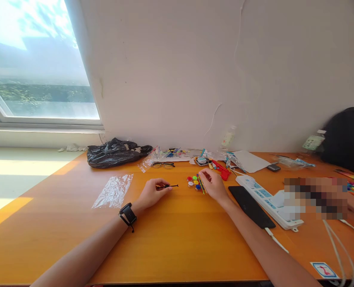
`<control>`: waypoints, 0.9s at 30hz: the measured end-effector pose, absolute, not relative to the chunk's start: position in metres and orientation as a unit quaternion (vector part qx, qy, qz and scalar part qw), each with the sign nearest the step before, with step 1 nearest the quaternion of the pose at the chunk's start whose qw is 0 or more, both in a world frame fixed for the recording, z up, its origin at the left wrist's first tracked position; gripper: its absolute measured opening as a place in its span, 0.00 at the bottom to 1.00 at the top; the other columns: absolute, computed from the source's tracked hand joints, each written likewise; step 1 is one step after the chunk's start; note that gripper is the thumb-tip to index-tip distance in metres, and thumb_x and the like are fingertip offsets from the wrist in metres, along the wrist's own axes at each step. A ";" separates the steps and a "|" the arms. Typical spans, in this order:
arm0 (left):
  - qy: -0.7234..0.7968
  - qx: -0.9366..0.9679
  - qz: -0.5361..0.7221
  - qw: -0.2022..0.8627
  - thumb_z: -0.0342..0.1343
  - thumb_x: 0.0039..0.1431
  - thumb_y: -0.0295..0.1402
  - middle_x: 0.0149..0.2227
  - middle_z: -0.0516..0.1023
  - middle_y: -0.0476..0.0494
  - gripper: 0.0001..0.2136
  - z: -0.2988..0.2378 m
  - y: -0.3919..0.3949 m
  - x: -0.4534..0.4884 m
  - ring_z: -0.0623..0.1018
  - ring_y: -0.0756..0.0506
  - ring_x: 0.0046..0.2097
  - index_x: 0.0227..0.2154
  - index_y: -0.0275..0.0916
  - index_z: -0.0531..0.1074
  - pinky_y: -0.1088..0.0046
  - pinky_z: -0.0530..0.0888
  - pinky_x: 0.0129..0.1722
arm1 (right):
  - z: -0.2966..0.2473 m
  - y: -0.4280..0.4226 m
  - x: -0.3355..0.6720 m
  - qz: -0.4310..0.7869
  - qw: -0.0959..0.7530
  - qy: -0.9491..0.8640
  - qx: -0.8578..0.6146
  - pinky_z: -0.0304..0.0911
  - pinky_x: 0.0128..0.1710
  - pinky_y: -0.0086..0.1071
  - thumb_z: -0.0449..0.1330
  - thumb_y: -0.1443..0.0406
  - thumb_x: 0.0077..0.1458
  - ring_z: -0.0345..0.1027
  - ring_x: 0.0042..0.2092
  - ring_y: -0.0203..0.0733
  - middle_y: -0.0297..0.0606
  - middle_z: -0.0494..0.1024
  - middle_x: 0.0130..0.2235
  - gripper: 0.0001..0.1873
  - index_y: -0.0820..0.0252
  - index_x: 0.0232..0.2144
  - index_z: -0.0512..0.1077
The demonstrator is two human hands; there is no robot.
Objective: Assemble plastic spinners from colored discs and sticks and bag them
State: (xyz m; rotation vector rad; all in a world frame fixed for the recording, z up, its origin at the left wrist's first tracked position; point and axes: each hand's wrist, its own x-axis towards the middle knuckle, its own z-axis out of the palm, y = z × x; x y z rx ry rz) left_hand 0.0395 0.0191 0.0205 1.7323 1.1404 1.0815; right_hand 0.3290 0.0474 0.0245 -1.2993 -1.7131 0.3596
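My left hand [153, 194], with a black watch [128, 215] on the wrist, rests on the orange table [171, 235] and pinches a thin black stick [171, 185] that points right. My right hand [214, 184] lies just to the right, fingers curled over a bundle of coloured sticks [202, 185]. Between the hands sits a small heap of coloured round pieces [193, 181], red, green, yellow, white and blue.
A clear plastic bag [113, 191] lies left of my left hand. A black plastic bag [117, 153], glasses [163, 164], a red tool [221, 170] and papers line the wall. A black phone [251, 205] and white power strip [266, 199] lie right. A black backpack [347, 137] stands far right.
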 end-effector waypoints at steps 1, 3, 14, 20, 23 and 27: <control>0.441 0.700 0.424 0.369 0.69 0.55 0.46 0.37 0.83 0.39 0.14 0.019 0.021 0.039 0.80 0.40 0.41 0.33 0.39 0.83 0.66 0.75 0.42 | 0.023 0.049 0.331 0.123 0.437 -0.711 -0.537 0.57 0.33 0.35 0.55 0.52 0.66 0.67 0.32 0.44 0.39 0.76 0.30 0.18 0.59 0.33 0.74; 0.419 0.732 0.424 0.331 0.69 0.55 0.44 0.35 0.82 0.39 0.12 0.015 0.023 0.037 0.78 0.40 0.40 0.31 0.41 0.83 0.66 0.74 0.44 | 0.020 0.050 0.333 0.083 0.387 -0.736 -0.549 0.57 0.33 0.34 0.56 0.58 0.65 0.68 0.34 0.44 0.39 0.77 0.31 0.13 0.58 0.32 0.74; 0.410 0.798 0.387 0.215 0.49 0.59 0.23 0.50 0.81 0.38 0.14 0.011 0.027 0.033 0.75 0.36 0.56 0.30 0.41 0.81 0.55 0.67 0.61 | 0.022 0.041 0.328 0.023 0.240 -0.762 -0.601 0.53 0.32 0.33 0.61 0.64 0.58 0.69 0.33 0.42 0.39 0.78 0.32 0.07 0.58 0.28 0.74; 0.422 0.756 0.430 0.257 0.60 0.51 0.25 0.49 0.81 0.37 0.08 0.002 0.029 0.036 0.76 0.33 0.57 0.32 0.41 0.80 0.56 0.70 0.61 | 0.021 0.039 0.330 0.010 0.230 -0.763 -0.605 0.50 0.31 0.34 0.63 0.62 0.57 0.70 0.32 0.42 0.38 0.79 0.30 0.07 0.57 0.28 0.73; 0.410 0.753 0.432 0.280 0.56 0.49 0.21 0.60 0.77 0.36 0.16 0.002 0.029 0.037 0.70 0.31 0.66 0.39 0.42 0.82 0.50 0.64 0.68 | 0.021 0.039 0.331 0.010 0.220 -0.765 -0.605 0.50 0.31 0.33 0.64 0.62 0.56 0.71 0.32 0.43 0.38 0.80 0.30 0.06 0.57 0.28 0.74; 0.403 0.762 0.433 0.266 0.54 0.48 0.19 0.68 0.69 0.40 0.25 0.002 0.029 0.037 0.60 0.32 0.73 0.48 0.42 0.81 0.47 0.58 0.71 | 0.020 0.040 0.331 0.018 0.213 -0.765 -0.608 0.50 0.31 0.33 0.64 0.63 0.56 0.71 0.33 0.43 0.38 0.80 0.30 0.05 0.56 0.29 0.74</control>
